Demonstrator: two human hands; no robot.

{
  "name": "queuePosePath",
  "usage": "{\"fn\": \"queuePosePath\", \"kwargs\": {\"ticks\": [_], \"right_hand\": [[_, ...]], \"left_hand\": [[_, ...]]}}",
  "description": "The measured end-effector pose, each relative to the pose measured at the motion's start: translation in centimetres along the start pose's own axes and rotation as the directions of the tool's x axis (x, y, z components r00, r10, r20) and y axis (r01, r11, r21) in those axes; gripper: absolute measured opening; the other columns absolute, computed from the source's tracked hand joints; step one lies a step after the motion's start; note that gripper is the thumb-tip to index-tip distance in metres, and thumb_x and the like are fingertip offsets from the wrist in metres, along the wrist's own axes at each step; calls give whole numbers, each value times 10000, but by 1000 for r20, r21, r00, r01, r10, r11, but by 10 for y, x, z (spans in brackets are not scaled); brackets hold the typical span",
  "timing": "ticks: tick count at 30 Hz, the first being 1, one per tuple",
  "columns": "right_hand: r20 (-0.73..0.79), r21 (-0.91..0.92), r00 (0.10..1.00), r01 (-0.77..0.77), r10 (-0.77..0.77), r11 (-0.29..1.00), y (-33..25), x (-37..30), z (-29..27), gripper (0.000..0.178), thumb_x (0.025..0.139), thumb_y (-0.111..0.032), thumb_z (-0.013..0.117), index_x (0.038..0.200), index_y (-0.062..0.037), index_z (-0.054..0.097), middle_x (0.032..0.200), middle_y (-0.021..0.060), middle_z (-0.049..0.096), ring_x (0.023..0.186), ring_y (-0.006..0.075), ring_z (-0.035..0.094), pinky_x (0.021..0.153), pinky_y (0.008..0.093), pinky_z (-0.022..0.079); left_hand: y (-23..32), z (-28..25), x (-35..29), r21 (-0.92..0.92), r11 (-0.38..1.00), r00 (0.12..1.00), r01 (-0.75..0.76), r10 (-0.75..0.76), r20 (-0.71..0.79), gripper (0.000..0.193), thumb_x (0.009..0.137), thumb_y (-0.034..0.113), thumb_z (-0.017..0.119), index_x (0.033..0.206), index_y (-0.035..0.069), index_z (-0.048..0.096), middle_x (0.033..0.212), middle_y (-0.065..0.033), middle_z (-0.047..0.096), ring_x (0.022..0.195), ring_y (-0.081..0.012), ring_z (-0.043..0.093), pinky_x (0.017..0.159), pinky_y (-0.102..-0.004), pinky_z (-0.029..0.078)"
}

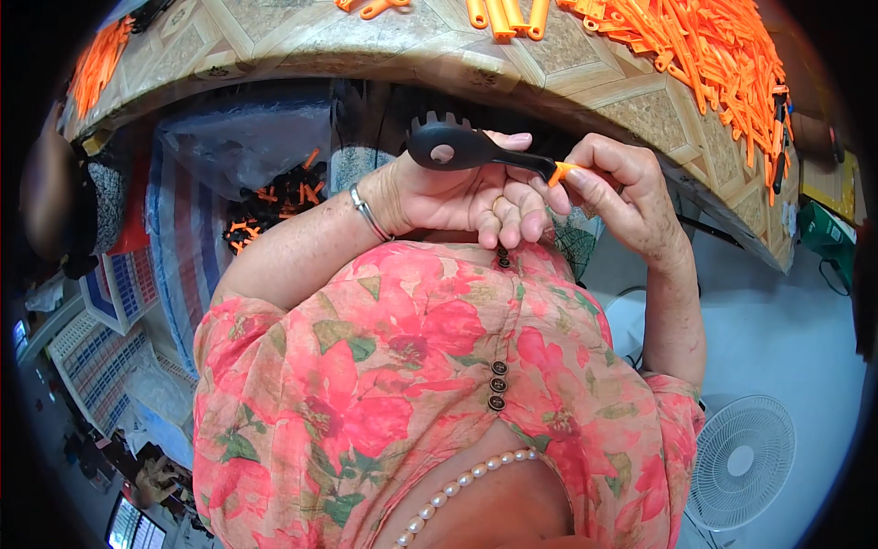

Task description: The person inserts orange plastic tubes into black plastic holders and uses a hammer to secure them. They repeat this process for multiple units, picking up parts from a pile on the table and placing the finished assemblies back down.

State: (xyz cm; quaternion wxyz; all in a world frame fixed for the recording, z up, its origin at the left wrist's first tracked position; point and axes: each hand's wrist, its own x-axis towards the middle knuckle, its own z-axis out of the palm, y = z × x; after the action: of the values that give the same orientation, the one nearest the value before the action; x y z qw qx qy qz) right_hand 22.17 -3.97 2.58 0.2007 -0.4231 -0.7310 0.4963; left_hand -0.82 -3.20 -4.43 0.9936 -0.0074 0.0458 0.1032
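A black pasta server [471, 154] with a toothed rim and a round hole in its head lies across my left hand [476, 197]. That palm faces up, the thumb is behind the server's neck and the fingers are half curled under it. At the neck's thin end sits an orange plastic handle [563, 171]. My right hand [626, 188] pinches this handle between thumb and fingers, which hide most of it. Both hands are held in front of my floral top, just short of the table edge.
On the wood-patterned table [402, 46] lie a large heap of orange handles [686, 46] at right, several more [508, 18] at the far middle, and another pile [101, 64] at left. Below stands a plastic-lined container [197, 151] with black and orange pieces. A white fan [741, 462] is at lower right.
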Motion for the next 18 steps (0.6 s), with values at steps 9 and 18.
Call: {"fn": "queuePosePath", "kwargs": {"ticks": [9, 18], "right_hand": [[92, 235, 993, -92, 72, 968, 11, -2, -5, 186, 956, -143, 595, 826, -11, 607, 659, -33, 536, 616, 38, 462, 546, 229, 381], [66, -169, 998, 9, 2, 986, 2, -3, -9, 139, 878, -136, 650, 805, -28, 602, 654, 38, 544, 609, 129, 518, 561, 296, 416]], "left_hand": [[-1, -2, -1, -58, 998, 1000, 7, -7, 7, 832, 1023, 568, 315, 1313, -206, 404, 934, -312, 648, 768, -340, 722, 584, -359, 628], [35, 11, -9, 796, 604, 998, 38, -67, 4, 589, 971, 404, 562, 1189, -142, 600, 944, -216, 712, 824, -260, 722, 691, -314, 586]]}}
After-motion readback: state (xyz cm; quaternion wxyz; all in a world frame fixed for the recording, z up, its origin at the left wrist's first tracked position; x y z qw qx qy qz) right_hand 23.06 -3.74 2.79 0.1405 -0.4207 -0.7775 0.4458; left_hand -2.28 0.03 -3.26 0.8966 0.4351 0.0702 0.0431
